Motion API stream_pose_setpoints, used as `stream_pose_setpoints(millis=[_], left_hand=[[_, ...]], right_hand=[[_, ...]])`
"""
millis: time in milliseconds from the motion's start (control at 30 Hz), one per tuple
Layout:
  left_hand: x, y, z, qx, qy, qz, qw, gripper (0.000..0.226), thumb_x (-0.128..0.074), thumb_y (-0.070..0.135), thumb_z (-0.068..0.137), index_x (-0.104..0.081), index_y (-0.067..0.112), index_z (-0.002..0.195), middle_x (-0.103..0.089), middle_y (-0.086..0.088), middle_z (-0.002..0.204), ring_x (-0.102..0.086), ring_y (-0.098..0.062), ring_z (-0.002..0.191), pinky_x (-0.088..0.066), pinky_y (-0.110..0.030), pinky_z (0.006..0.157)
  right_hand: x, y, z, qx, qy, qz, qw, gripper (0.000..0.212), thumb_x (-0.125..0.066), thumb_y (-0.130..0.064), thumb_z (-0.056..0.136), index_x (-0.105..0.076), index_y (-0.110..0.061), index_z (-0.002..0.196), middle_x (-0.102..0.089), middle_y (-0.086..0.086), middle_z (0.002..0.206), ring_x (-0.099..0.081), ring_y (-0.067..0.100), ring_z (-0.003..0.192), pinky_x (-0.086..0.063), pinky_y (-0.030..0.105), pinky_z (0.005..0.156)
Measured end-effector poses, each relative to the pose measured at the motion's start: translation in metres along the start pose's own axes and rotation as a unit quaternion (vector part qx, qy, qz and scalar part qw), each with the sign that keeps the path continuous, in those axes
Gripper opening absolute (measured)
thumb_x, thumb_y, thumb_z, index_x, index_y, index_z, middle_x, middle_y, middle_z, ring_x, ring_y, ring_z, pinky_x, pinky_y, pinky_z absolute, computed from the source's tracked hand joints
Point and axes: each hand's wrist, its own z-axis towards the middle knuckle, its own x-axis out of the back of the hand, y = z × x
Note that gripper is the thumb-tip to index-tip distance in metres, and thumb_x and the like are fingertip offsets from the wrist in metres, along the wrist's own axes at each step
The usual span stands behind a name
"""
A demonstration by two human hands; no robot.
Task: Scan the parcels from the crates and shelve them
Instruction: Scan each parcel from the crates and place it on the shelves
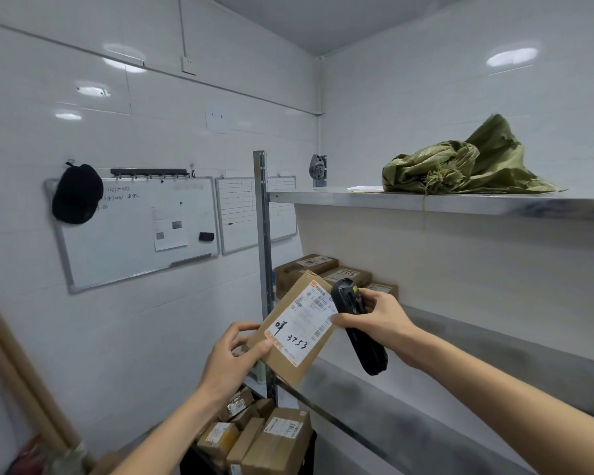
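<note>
My left hand (pixel 232 353) grips a flat brown cardboard parcel (pixel 297 329) by its lower left corner, tilted up in front of the shelf. Its white label carries barcodes and the handwritten number 3753. My right hand (pixel 374 318) holds a black handheld scanner (pixel 355 325) against the parcel's right edge, its head near the label's top. Below, a dark crate (pixel 309 447) holds several more brown parcels (pixel 276 438). On the middle metal shelf (pixel 460 371), three brown parcels (pixel 323 269) sit at the back left.
The top shelf (pixel 426 200) carries a crumpled green woven sack (pixel 467 166) and some papers. A grey shelf upright (pixel 264 241) stands at centre. Two whiteboards (pixel 134 231) and a black cap (pixel 78 193) hang on the left wall. Cardboard tubes (pixel 18 371) lean at far left.
</note>
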Motion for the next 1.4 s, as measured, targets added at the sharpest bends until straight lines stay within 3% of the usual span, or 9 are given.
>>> stream_pose_setpoints(millis=[200,333,433,533,633,867,1033,1267,1400], left_hand=[[-0.003,0.002,0.001,0.001,-0.042,0.034,0.999,0.062,-0.068,0.071,0.062,-0.055,0.054,0.12,-0.068,0.004,0.108,-0.063,-0.013,0.105,-0.051,-0.028,0.078],[-0.007,0.009,0.003,0.007,-0.057,0.032,0.998,0.04,-0.071,0.052,0.087,-0.053,0.052,0.123,-0.064,0.002,0.112,-0.057,-0.008,0.104,-0.044,-0.017,0.071],[-0.013,0.01,0.005,0.003,-0.047,0.029,0.998,0.042,-0.07,0.059,0.08,-0.053,0.057,0.119,-0.064,0.003,0.113,-0.057,-0.01,0.107,-0.049,-0.022,0.076],[-0.016,0.007,0.01,-0.005,-0.031,0.044,0.999,0.048,-0.064,0.064,0.07,-0.051,0.062,0.116,-0.063,0.005,0.115,-0.056,-0.01,0.109,-0.052,-0.029,0.079],[-0.02,0.003,0.014,-0.016,-0.013,0.055,0.998,0.042,-0.069,0.061,0.078,-0.049,0.064,0.115,-0.063,0.002,0.115,-0.057,-0.01,0.105,-0.054,-0.031,0.077],[-0.03,0.0,0.02,-0.026,0.001,0.075,0.997,0.039,-0.068,0.043,0.092,-0.05,0.052,0.126,-0.063,-0.003,0.115,-0.056,-0.008,0.099,-0.054,-0.03,0.073],[-0.033,0.0,0.022,-0.028,-0.001,0.071,0.997,0.042,-0.068,0.042,0.092,-0.052,0.047,0.13,-0.063,-0.004,0.115,-0.058,-0.019,0.106,-0.057,-0.033,0.077],[-0.036,-0.001,0.023,-0.023,0.001,0.063,0.998,0.044,-0.069,0.041,0.091,-0.052,0.044,0.132,-0.062,-0.004,0.116,-0.058,-0.021,0.108,-0.059,-0.039,0.082],[-0.036,-0.001,0.023,-0.022,-0.004,0.065,0.998,0.043,-0.069,0.043,0.091,-0.051,0.046,0.129,-0.063,-0.005,0.115,-0.059,-0.021,0.107,-0.057,-0.033,0.078]], right_hand=[[0.003,-0.002,0.005,-0.008,-0.004,-0.045,0.999,0.044,-0.093,-0.03,0.072,-0.073,-0.027,0.112,-0.079,-0.004,0.093,-0.075,0.019,0.088,-0.062,0.031,0.079],[0.007,-0.002,0.005,-0.019,-0.001,-0.094,0.995,0.046,-0.094,-0.035,0.067,-0.073,-0.029,0.107,-0.078,-0.005,0.092,-0.075,0.018,0.087,-0.064,0.04,0.085],[0.014,-0.002,0.003,-0.011,0.02,-0.174,0.985,0.042,-0.091,-0.044,0.061,-0.073,-0.033,0.098,-0.077,-0.009,0.086,-0.074,0.011,0.082,-0.063,0.039,0.083],[0.019,-0.003,-0.002,-0.013,0.013,-0.313,0.95,0.043,-0.086,-0.054,0.058,-0.068,-0.032,0.091,-0.072,-0.011,0.081,-0.07,0.011,0.078,-0.06,0.036,0.071],[0.026,-0.006,-0.011,-0.031,-0.004,-0.439,0.898,0.045,-0.085,-0.057,0.063,-0.062,-0.027,0.089,-0.067,-0.008,0.082,-0.064,0.017,0.08,-0.044,0.029,0.058],[0.037,-0.014,-0.029,-0.06,-0.028,-0.565,0.822,0.049,-0.086,-0.051,0.067,-0.061,-0.021,0.096,-0.06,-0.003,0.087,-0.058,0.023,0.081,-0.04,0.03,0.062],[0.04,-0.015,-0.036,-0.057,-0.024,-0.611,0.789,0.046,-0.086,-0.046,0.069,-0.055,-0.019,0.091,-0.059,-0.001,0.087,-0.056,0.024,0.078,-0.039,0.029,0.061],[0.04,-0.016,-0.04,-0.062,-0.031,-0.62,0.782,0.048,-0.088,-0.047,0.07,-0.056,-0.019,0.091,-0.061,0.0,0.088,-0.056,0.024,0.078,-0.037,0.03,0.06],[0.037,-0.018,-0.039,-0.057,-0.028,-0.623,0.78,0.048,-0.087,-0.048,0.069,-0.056,-0.019,0.09,-0.06,-0.001,0.086,-0.056,0.024,0.077,-0.035,0.029,0.057]])
